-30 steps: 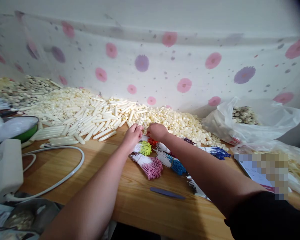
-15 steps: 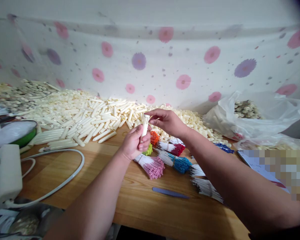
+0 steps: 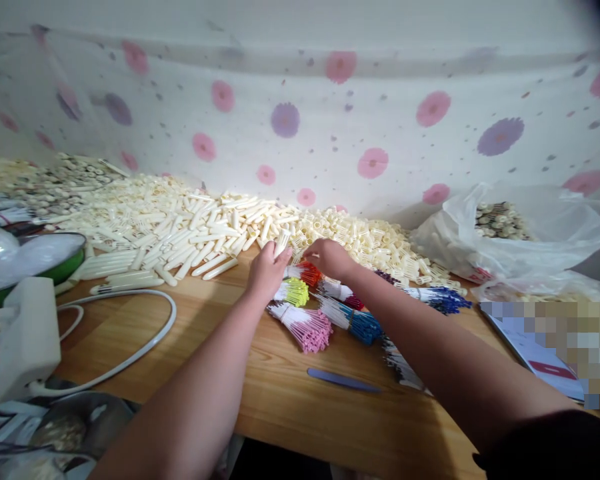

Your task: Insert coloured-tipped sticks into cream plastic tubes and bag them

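My left hand (image 3: 267, 272) is closed around a cream plastic tube (image 3: 283, 240) with a slotted upper end, held upright above the table. To its right, my right hand (image 3: 330, 259) has its fingers bent together over the orange-tipped bundle (image 3: 307, 273). Whatever those fingertips hold, if anything, is hidden. Below the hands lie bundles of thin white stems with coloured tips: yellow-green (image 3: 294, 291), pink (image 3: 307, 328) and blue (image 3: 361, 325). A red-tipped bundle is partly covered by my right arm.
Cream tubes (image 3: 210, 233) and short slotted pieces (image 3: 365, 237) are heaped along the wall. Purple tweezers (image 3: 343, 380) lie near the front. A power strip (image 3: 27, 340) with a white cable stands left; plastic bags (image 3: 450, 233) and a tablet-like screen (image 3: 525, 347) are at right.
The right hand has come away from the tube's top and dropped toward the orange bundle. My left hand has moved slightly left, still gripping the tube. The view has shifted a little.
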Motion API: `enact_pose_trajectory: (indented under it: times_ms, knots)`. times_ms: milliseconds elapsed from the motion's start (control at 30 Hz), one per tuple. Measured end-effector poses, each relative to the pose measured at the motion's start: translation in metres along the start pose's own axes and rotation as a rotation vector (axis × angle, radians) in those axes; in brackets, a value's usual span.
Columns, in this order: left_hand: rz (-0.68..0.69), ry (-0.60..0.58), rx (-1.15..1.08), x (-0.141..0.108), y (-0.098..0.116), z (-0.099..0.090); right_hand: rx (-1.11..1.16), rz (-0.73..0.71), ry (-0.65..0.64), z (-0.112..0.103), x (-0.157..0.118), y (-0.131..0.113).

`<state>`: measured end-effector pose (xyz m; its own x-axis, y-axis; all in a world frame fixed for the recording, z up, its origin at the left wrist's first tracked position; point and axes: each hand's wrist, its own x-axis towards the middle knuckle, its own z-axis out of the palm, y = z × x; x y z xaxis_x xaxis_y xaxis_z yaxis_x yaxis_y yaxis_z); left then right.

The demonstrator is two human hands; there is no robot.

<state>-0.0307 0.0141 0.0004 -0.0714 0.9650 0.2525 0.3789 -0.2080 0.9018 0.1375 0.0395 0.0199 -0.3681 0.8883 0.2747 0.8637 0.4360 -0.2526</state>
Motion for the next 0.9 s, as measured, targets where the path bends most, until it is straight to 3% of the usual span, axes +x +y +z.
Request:
enact_pose_trajectory:
  times_ms: [100, 167, 400, 633, 767, 900]
  knots:
    - [0.091, 0.01, 0.446, 0.004, -0.009, 0.003, -0.108, -0.01, -0.098, 0.01, 0.003, -0.001]
    - [0.093, -0.033, 0.549, 0.005, -0.013, 0.005, -0.176, -0.004, -0.123, 0.014, 0.006, -0.004]
    - [0.1, -0.042, 0.509, 0.006, -0.018, 0.003, -0.274, 0.036, -0.214, 0.019, 0.021, -0.011]
    - [0.09, -0.031, 0.536, 0.007, -0.019, 0.003, -0.309, 0.038, -0.222, 0.02, 0.016, -0.014]
    - [0.09, -0.025, 0.543, 0.008, -0.019, 0.001, -0.297, 0.07, -0.192, 0.003, 0.004, -0.005]
    - [0.112, 0.022, 0.465, 0.005, -0.013, 0.0, -0.232, 0.086, -0.148, -0.03, -0.03, 0.006]
